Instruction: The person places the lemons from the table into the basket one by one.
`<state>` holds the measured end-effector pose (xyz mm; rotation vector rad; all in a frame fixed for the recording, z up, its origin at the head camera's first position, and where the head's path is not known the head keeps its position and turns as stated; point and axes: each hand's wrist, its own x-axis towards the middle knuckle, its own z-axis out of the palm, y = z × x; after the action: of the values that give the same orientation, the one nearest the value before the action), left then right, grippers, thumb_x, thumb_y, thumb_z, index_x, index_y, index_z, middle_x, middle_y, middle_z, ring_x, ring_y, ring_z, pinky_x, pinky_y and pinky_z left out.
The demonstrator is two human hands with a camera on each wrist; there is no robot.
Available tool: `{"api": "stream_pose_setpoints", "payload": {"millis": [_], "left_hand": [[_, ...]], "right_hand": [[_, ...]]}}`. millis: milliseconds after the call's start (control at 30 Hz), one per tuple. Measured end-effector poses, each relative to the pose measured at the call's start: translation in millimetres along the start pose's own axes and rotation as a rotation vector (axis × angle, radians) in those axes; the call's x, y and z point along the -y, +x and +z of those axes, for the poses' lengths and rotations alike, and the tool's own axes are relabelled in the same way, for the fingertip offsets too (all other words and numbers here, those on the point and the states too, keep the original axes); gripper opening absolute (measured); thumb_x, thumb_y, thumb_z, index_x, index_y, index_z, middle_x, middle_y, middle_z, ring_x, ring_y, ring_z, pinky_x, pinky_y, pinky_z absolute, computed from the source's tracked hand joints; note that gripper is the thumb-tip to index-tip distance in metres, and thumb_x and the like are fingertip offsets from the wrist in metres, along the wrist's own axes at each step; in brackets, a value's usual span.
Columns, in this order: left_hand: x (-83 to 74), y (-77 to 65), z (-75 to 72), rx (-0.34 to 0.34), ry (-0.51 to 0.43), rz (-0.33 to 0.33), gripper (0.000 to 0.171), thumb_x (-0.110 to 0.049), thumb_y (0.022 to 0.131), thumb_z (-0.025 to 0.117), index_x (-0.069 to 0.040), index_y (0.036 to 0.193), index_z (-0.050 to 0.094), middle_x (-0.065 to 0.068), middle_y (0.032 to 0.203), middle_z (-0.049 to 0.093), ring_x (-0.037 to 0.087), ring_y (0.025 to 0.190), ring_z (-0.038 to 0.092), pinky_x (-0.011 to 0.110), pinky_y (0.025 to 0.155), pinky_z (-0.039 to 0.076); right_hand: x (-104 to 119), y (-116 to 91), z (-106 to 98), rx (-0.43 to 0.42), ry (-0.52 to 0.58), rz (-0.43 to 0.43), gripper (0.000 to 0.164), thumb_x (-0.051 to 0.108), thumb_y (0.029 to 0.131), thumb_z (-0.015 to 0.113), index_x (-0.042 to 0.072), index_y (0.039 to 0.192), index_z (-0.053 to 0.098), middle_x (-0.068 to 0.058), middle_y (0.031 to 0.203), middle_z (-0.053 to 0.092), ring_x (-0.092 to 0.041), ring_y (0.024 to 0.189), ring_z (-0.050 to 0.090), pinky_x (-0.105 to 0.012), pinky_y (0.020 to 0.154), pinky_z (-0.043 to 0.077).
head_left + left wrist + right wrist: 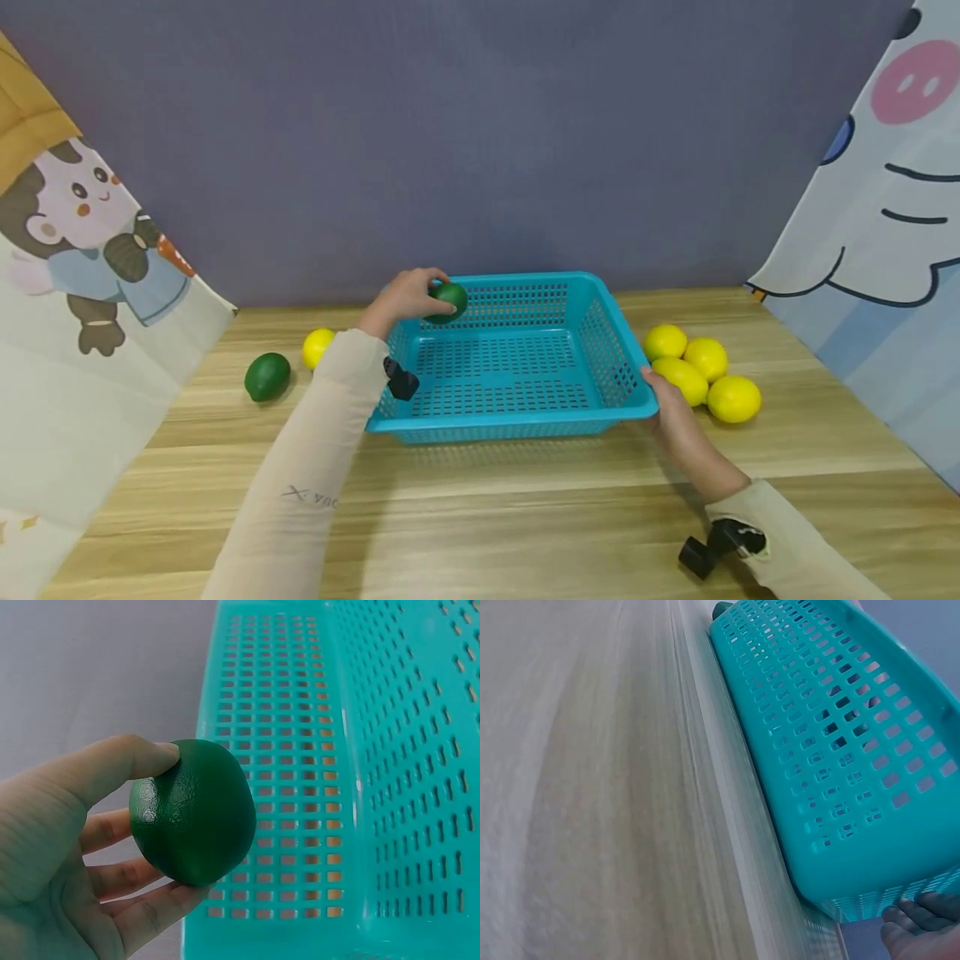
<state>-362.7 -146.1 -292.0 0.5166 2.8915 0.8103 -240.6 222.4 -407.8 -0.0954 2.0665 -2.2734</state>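
Note:
In my left hand (407, 297) I hold a green lime (453, 297), pinched between thumb and fingers. It hangs over the back left part of a blue plastic basket (517, 421) with slotted walls. The left wrist view shows the thumb on top of the lime (196, 814) and the fingers spread beneath it. At the basket's front right corner, my right hand (672, 415) grips the rim with its thumb on top. The fingers (911, 919) lie against the basket's outer side in the right wrist view.
Several yellow lemons (678, 379) sit clustered on the wooden table (525, 517), right of the basket. Another green lime (267, 377) and a yellow lemon (317, 346), partly behind my left sleeve, lie to the left. A grey wall (487, 142) rises behind; printed cloths hang at both sides.

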Motion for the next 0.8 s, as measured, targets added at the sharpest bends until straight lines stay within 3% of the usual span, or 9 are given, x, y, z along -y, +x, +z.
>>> {"api": "stream_pose_setpoints", "payload": {"millis": [167,233,400,467,800], "left_hand": [[-0.1,1.9,3.5,0.032,0.017,-0.017,0.053,-0.026,0.086,0.068,-0.005,0.132,0.051,0.018,0.126,0.056,0.030,0.109,0.055,0.041,0.085,0.049],[0.1,3.3,4.5,0.043,0.021,-0.022,0.054,-0.025,0.086,0.068,-0.005,0.132,0.050,0.018,0.126,0.056,0.030,0.110,0.056,0.041,0.086,0.050],[3.0,6.9,7.0,0.073,0.037,-0.021,0.055,-0.024,0.086,0.068,-0.003,0.133,0.049,0.018,0.128,0.054,0.030,0.110,0.057,0.041,0.086,0.050],[3.8,7.4,7.9,0.084,0.044,-0.023,0.055,-0.024,0.086,0.068,-0.003,0.133,0.050,0.018,0.129,0.054,0.030,0.109,0.057,0.040,0.086,0.050],[-0.9,6.9,13.5,0.187,0.125,-0.084,0.055,-0.023,0.086,0.066,-0.004,0.135,0.049,0.015,0.134,0.049,0.028,0.111,0.053,0.039,0.086,0.049]], "right_hand": [[8,-4,5,-0.011,-0.021,0.050,0.059,0.040,0.102,0.031,-0.004,0.141,0.030,0.018,0.097,0.060,0.004,0.089,0.054,-0.014,0.081,0.045],[6,-3,3,-0.010,-0.008,0.062,0.053,0.041,0.102,0.031,0.003,0.137,0.035,0.018,0.097,0.061,0.004,0.089,0.055,-0.014,0.081,0.046],[13,-8,8,-0.005,-0.052,0.055,0.061,0.043,0.101,0.030,-0.003,0.142,0.027,0.020,0.097,0.059,0.005,0.090,0.053,-0.014,0.082,0.045],[21,-12,14,-0.011,-0.095,0.059,0.069,0.043,0.102,0.026,-0.011,0.144,0.017,0.022,0.096,0.057,0.006,0.091,0.050,-0.013,0.082,0.043],[25,-14,16,-0.029,-0.091,0.082,0.069,0.042,0.102,0.025,-0.011,0.144,0.015,0.023,0.096,0.055,0.007,0.091,0.050,-0.012,0.082,0.043]]}}
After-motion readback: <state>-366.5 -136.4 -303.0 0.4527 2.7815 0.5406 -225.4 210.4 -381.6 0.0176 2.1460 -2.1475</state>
